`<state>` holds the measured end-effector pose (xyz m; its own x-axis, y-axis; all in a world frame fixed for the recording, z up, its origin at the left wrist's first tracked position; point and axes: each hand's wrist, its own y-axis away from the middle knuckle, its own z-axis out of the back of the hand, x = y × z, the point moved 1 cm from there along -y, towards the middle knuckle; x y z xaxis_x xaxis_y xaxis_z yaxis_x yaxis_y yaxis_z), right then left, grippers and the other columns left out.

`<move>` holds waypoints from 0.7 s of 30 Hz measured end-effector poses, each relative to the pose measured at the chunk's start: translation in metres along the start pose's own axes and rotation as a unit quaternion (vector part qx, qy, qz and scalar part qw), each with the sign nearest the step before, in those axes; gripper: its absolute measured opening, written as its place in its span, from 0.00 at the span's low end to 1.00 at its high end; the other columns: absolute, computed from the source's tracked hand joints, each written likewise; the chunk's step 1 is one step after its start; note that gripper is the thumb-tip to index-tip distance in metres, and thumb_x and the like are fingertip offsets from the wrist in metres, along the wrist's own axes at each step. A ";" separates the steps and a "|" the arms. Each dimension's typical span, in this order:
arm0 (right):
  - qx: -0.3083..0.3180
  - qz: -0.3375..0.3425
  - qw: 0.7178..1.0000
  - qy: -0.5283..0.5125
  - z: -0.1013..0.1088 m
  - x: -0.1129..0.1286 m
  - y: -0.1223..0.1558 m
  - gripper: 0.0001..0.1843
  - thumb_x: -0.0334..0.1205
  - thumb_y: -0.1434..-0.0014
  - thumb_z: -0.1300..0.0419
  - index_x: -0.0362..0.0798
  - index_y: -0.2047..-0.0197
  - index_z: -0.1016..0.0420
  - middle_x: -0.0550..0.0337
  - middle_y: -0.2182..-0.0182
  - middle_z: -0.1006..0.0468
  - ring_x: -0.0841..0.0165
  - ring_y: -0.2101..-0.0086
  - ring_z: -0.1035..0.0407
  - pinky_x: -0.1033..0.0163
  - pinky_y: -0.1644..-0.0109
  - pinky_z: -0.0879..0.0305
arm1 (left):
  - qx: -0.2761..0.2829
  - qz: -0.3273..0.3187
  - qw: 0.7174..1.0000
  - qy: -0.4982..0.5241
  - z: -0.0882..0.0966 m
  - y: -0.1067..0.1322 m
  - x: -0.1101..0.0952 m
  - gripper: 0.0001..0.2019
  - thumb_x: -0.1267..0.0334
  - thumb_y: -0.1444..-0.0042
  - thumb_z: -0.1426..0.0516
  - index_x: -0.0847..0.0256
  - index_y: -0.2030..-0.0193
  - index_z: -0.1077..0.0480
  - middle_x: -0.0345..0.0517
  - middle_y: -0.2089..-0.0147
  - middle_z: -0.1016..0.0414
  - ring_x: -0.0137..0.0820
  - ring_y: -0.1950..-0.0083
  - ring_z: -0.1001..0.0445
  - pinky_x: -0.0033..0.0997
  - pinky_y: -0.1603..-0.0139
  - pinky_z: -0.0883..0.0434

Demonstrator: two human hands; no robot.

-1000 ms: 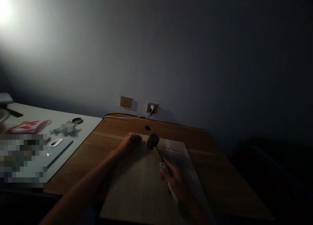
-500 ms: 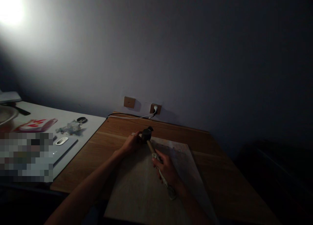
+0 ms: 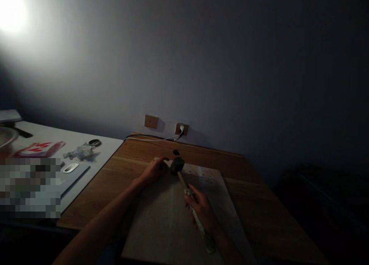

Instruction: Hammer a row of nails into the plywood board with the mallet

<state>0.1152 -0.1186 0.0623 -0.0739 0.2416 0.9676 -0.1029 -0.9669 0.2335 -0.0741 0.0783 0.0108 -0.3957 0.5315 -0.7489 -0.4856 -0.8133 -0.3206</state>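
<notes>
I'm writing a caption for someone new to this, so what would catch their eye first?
The bright glow at the upper left of the dim wall stands out most. Next comes the dark-headed hammer, gripped in the right hand over the pale board, its head beside the left hand. On the white table at left, a red-marked packet adds color.

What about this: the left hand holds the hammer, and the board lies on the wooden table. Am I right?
Not quite: the right hand holds the hammer, as the head view shows. The board does lie on the wooden table.
</notes>
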 end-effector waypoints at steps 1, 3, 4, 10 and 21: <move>-0.014 -0.016 0.999 -0.027 0.005 -0.004 0.010 0.39 0.58 0.45 0.35 0.50 0.35 0.35 0.68 0.71 0.29 0.79 0.86 0.41 0.73 0.88 0.46 | 0.005 -0.001 1.000 -0.001 0.000 0.000 0.000 0.21 0.69 0.48 0.42 0.60 0.45 0.28 0.45 0.60 0.17 0.34 0.62 0.19 0.28 0.60 0.27; -0.040 -0.047 0.995 -0.074 0.014 -0.014 0.032 0.46 0.61 0.46 0.33 0.53 0.31 0.42 0.68 0.71 0.28 0.77 0.86 0.40 0.73 0.88 0.44 | 0.013 -0.007 1.000 0.002 0.000 0.000 0.001 0.21 0.67 0.47 0.41 0.60 0.45 0.28 0.46 0.59 0.16 0.34 0.61 0.19 0.28 0.59 0.26; -0.054 -0.054 0.992 -0.095 0.017 -0.018 0.043 0.48 0.62 0.47 0.33 0.54 0.29 0.44 0.68 0.72 0.28 0.77 0.86 0.40 0.72 0.88 0.44 | 0.014 -0.009 1.000 0.002 0.000 0.000 0.001 0.21 0.66 0.47 0.41 0.60 0.45 0.28 0.46 0.59 0.16 0.34 0.61 0.19 0.29 0.58 0.26; -0.126 -0.067 0.974 -0.176 0.015 -0.036 0.083 0.50 0.64 0.46 0.34 0.60 0.27 0.49 0.70 0.75 0.28 0.75 0.86 0.39 0.72 0.86 0.42 | 0.007 0.001 1.000 -0.015 0.004 0.000 -0.006 0.19 0.66 0.48 0.42 0.60 0.48 0.26 0.47 0.59 0.16 0.34 0.62 0.19 0.29 0.59 0.25; -0.020 0.006 0.997 0.074 0.009 -0.036 0.047 0.33 0.70 0.43 0.42 0.53 0.47 0.25 0.62 0.70 0.25 0.65 0.70 0.25 0.62 0.66 0.28 | 0.009 0.016 1.000 0.007 0.005 0.001 -0.009 0.19 0.63 0.50 0.41 0.60 0.50 0.26 0.47 0.60 0.17 0.34 0.63 0.20 0.29 0.59 0.25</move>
<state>0.1218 -0.1738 0.0394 -0.2202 0.2426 0.9448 -0.1408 -0.9663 0.2153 -0.0747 0.0736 0.0203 -0.4009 0.5025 -0.7660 -0.4872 -0.8250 -0.2863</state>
